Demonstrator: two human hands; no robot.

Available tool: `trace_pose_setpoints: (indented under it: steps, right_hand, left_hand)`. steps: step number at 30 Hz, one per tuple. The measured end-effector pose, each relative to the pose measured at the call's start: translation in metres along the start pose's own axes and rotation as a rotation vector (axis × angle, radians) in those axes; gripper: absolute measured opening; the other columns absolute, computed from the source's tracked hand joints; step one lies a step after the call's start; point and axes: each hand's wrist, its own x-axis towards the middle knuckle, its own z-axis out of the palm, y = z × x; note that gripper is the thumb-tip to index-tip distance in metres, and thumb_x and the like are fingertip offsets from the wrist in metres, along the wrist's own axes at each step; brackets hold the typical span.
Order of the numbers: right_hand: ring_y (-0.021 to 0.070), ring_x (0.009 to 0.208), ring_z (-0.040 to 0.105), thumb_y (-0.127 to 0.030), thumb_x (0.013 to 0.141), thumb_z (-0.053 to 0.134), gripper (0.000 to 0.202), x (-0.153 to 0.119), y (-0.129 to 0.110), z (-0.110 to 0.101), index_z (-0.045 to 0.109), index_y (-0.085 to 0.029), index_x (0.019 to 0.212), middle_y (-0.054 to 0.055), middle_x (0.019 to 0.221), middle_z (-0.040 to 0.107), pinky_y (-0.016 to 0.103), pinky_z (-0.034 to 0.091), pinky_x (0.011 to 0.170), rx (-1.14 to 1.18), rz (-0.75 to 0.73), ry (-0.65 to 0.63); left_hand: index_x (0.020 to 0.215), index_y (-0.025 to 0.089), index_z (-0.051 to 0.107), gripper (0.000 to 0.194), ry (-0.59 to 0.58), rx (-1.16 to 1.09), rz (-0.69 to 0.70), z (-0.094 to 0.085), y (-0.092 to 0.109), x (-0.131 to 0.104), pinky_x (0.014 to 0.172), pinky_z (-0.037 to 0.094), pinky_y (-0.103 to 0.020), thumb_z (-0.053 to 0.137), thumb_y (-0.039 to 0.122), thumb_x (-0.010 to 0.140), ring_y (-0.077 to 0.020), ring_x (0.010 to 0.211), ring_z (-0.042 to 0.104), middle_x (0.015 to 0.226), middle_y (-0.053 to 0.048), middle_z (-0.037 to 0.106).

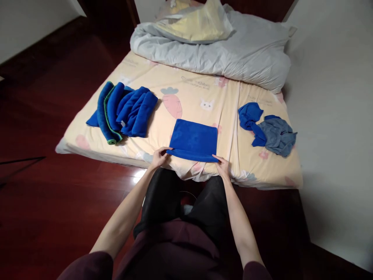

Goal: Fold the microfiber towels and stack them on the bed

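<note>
A blue towel (194,136) lies spread as a rectangle on the bed in front of me, its near edge turned up in a narrow fold. At the left end of that fold, my left hand (160,157) pinches the corner between thumb and fingers. My right hand (222,166) grips the opposite corner the same way. Both hands are close to the mattress's front edge, and the fold is stretched between them.
Left on the bed sits a pile of rolled blue towels (136,111), one with green edging (107,116). To the right lie a crumpled blue cloth (251,116) and a crumpled grey-blue cloth (276,136). A grey quilt (256,50) and yellow pillow (198,25) are at the back.
</note>
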Motion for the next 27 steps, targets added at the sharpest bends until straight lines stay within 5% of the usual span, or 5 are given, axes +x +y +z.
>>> trace_pose_setpoints:
  steps: [9,16,22,27]
  right_hand:
    - [0.0263,0.111,0.071,-0.031,0.078,0.07,0.037,0.0,0.004,0.0,0.083,-0.022,0.112,0.01,0.119,0.078,0.042,0.059,0.102,-0.064,-0.003,0.058]
    - [0.024,0.093,0.07,-0.038,0.078,0.072,0.03,0.003,0.01,0.001,0.081,-0.019,0.099,0.01,0.103,0.075,0.035,0.059,0.085,-0.074,0.005,0.097]
    - [0.0154,0.064,0.052,-0.057,0.083,0.072,0.041,0.003,0.005,0.002,0.062,-0.02,0.068,-0.001,0.066,0.056,0.026,0.043,0.06,-0.12,0.071,0.125]
    - [0.0152,0.065,0.05,-0.063,0.088,0.067,0.046,0.002,-0.001,0.002,0.058,-0.021,0.071,-0.001,0.067,0.055,0.026,0.042,0.061,-0.109,0.061,0.115]
  left_hand:
    - [0.116,0.019,0.078,0.041,0.008,0.102,0.059,0.001,0.011,-0.002,0.11,0.053,-0.045,0.069,0.046,0.086,-0.0283,0.117,0.07,0.123,-0.013,0.076]
    - [0.107,0.019,0.078,0.046,0.065,0.17,0.028,0.001,0.011,-0.001,0.102,0.055,-0.044,0.067,0.058,0.085,-0.0288,0.105,0.071,0.111,-0.011,0.079]
    - [0.095,0.017,0.076,0.05,0.174,0.149,-0.043,0.004,0.002,0.0,0.089,0.056,-0.039,0.067,0.065,0.084,-0.0268,0.093,0.071,0.097,-0.011,0.078]
    - [0.096,0.017,0.076,0.05,0.199,0.142,-0.097,0.005,0.007,-0.003,0.086,0.055,-0.036,0.068,0.065,0.084,-0.0256,0.092,0.07,0.098,-0.01,0.077]
